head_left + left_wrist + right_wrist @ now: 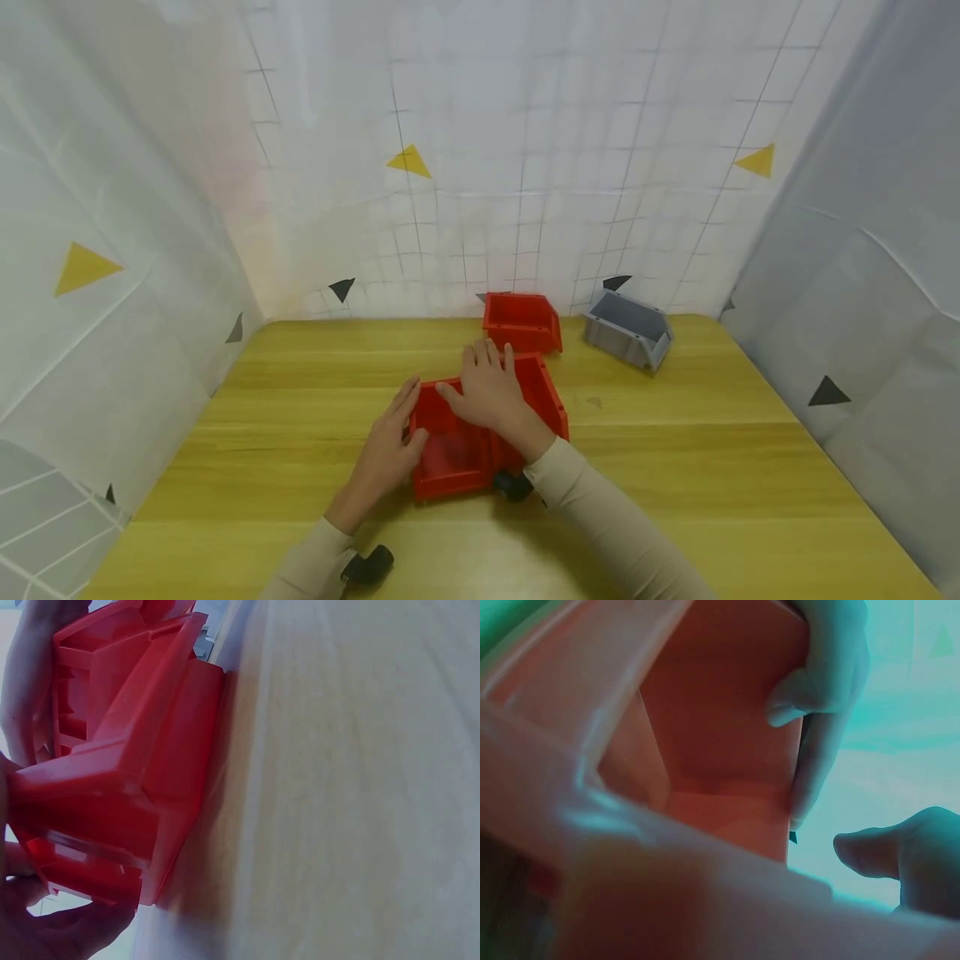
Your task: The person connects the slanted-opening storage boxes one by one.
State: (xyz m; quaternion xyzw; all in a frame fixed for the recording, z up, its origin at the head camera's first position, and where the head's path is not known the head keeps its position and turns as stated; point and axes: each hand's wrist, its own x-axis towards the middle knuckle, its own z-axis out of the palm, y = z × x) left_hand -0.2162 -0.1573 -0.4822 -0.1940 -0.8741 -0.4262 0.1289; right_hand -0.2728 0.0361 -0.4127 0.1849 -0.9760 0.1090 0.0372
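Two red plastic storage bins sit side by side on the wooden table in the head view. My left hand (386,454) grips the side wall of the left red bin (452,483), fingers along the outside and thumb over the rim, as the right wrist view also shows of the left thumb (787,701). Across the back of both bins lies my right hand (491,396), its fingers extended past the far rim and its thumb out to the left. The right red bin (553,404) is partly hidden beneath that hand and wrist.
Just behind stands a third red bin (522,321). A grey bin (628,329) is turned at an angle to its right, near the table's back edge. White sheets (465,100) with yellow and black triangles enclose the wooden table (712,500) at the back and sides.
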